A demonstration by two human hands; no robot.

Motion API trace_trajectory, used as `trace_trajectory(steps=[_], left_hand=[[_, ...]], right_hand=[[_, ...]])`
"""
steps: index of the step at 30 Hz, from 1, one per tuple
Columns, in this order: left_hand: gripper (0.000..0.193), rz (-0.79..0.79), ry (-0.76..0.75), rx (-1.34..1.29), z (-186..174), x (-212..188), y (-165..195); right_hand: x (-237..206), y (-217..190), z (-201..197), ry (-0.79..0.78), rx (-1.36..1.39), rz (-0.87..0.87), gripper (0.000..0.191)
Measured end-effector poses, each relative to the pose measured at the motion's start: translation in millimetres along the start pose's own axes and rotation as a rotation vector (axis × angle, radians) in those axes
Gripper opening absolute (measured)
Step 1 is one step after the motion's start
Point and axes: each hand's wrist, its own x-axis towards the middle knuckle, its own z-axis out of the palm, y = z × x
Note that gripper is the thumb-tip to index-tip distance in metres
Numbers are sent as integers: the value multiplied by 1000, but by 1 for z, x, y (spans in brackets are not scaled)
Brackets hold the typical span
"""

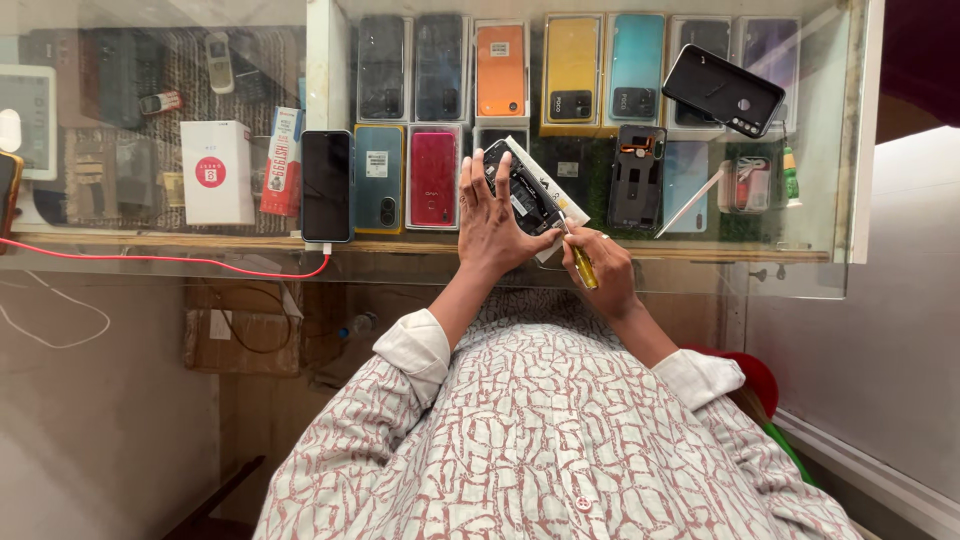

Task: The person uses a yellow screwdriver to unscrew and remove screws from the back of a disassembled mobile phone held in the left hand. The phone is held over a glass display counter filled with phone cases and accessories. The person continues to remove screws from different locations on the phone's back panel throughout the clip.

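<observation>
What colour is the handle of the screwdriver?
Yellow. The screwdriver handle shows best in the head view, in the right hand.
</observation>
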Motion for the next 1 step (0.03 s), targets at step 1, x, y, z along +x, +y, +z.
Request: trace_trajectory(steps=[1], left_hand=[[132,1,3,3,1,-1,1]], right_hand=[[-2,-7,-5,0,-3,2,15]])
